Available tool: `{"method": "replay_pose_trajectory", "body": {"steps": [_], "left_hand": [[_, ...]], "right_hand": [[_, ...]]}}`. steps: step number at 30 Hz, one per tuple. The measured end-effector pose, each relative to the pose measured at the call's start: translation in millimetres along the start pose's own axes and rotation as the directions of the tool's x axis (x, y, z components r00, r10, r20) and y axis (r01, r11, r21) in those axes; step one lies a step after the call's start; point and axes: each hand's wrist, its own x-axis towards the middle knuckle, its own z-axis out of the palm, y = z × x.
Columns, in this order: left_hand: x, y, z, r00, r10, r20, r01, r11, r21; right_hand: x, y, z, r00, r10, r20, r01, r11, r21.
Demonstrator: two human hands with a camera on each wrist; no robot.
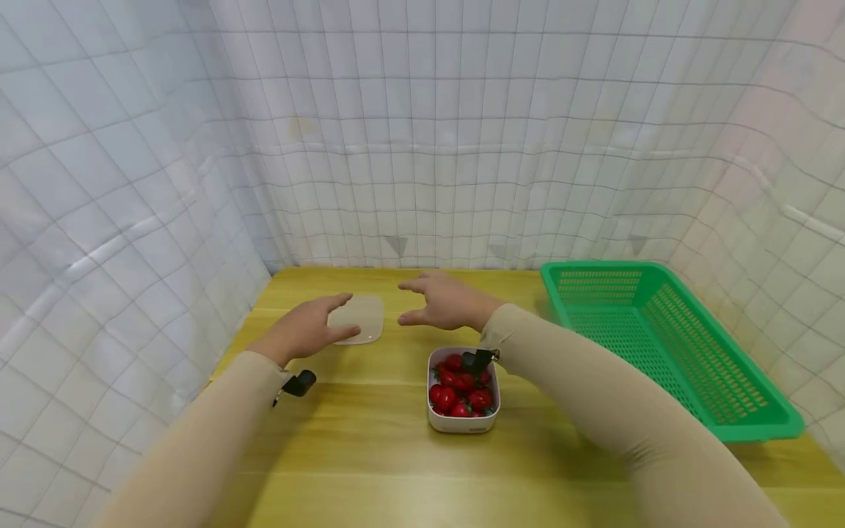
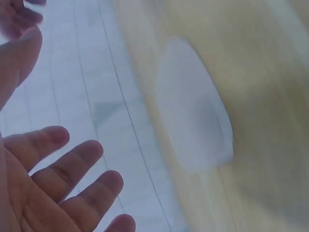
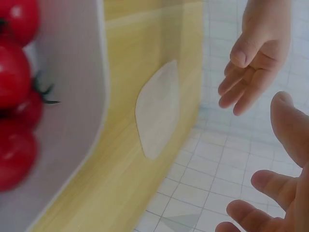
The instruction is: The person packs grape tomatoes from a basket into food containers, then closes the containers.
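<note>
My left hand (image 1: pixel 306 327) hovers over the table with its fingers spread and nothing in them. Just beyond its fingertips a flat, whitish, translucent lid (image 1: pixel 364 318) with rounded corners lies on the wood. Facing it from the other side is my right hand (image 1: pixel 447 301), also empty, thumb apart from the fingers. Below the right wrist stands a white square container (image 1: pixel 463 424) holding several red cherry tomatoes (image 1: pixel 447 399) with green stems. In the right wrist view the tomatoes (image 3: pixel 12 72) and container wall fill the left side, and both hands show with loose fingers.
A large green plastic basket (image 1: pixel 716 433) with mesh sides stands on the right of the wooden table (image 1: pixel 356 455). White tiled-pattern sheeting (image 1: pixel 422 183) rises behind the table and along both sides.
</note>
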Motion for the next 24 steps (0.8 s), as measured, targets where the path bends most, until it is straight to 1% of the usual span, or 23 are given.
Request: {"method": "replay_pose_trajectory", "body": {"steps": [3, 6, 11, 14, 18, 22, 24], "left_hand": [[7.7, -18.7, -9.7, 0.999, -0.045, 0.021, 0.044, 0.999, 0.017], [14.1, -35.2, -14.6, 0.997, -0.070, 0.040, 0.069, 0.997, 0.031], [24.1, -53.6, -17.3, 0.992, -0.101, 0.077, 0.098, 0.994, 0.040], [30.6, -59.6, -17.0, 0.987, -0.119, 0.104, 0.116, 0.993, 0.033], [39.3, -62.9, -16.2, 0.979, -0.144, 0.142, 0.137, 0.989, 0.058], [45.5, -64.2, -15.7, 0.972, -0.163, 0.170, 0.146, 0.984, 0.105], [47.3, -65.5, -15.3, 0.969, -0.170, 0.182, 0.149, 0.982, 0.119]], "right_hand": [[18, -3, 3.4, 1.000, 0.020, 0.016, -0.019, 1.000, -0.023], [36, -5, 7.7, 0.999, 0.032, 0.033, -0.031, 0.999, -0.038], [63, -8, 16.5, 0.997, 0.052, 0.064, -0.050, 0.998, -0.038], [77, -8, 23.3, 0.995, 0.065, 0.076, -0.063, 0.997, -0.036], [94, -9, 34.4, 0.990, 0.090, 0.106, -0.081, 0.993, -0.089], [103, -12, 43.3, 0.985, 0.101, 0.138, -0.081, 0.987, -0.141], [105, -15, 46.7, 0.981, 0.124, 0.148, -0.101, 0.983, -0.154]]}}
